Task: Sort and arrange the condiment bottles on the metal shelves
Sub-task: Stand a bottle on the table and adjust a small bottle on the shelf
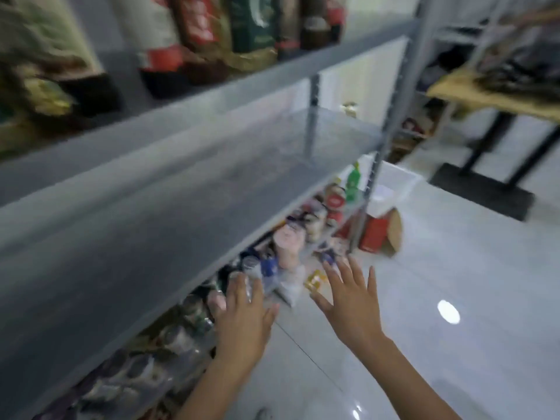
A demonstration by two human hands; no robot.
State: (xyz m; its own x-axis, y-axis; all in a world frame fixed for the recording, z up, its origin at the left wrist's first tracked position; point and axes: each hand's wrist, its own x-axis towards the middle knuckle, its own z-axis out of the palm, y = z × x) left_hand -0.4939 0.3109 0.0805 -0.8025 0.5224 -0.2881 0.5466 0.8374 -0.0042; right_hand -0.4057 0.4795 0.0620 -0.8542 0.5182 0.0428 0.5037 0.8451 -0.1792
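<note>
Many condiment bottles (291, 244) stand crowded beneath the middle shelf (181, 189). Left hand (242, 316) and right hand (351, 301) hover before them, each grip wide, holding nothing. Bottles judged rigid, slick, breakable: take by the body. Overhanging shelf edge and close neighbours obstruct; a red carton (378, 234) stands on the floor (424, 298) beyond.

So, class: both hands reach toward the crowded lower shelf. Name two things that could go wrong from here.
The bottles stand packed close together below the middle shelf; the open left hand or right hand could knock one onto the tiled floor.
That shelf overhangs them, so a lifted bottle might strike it.
</note>
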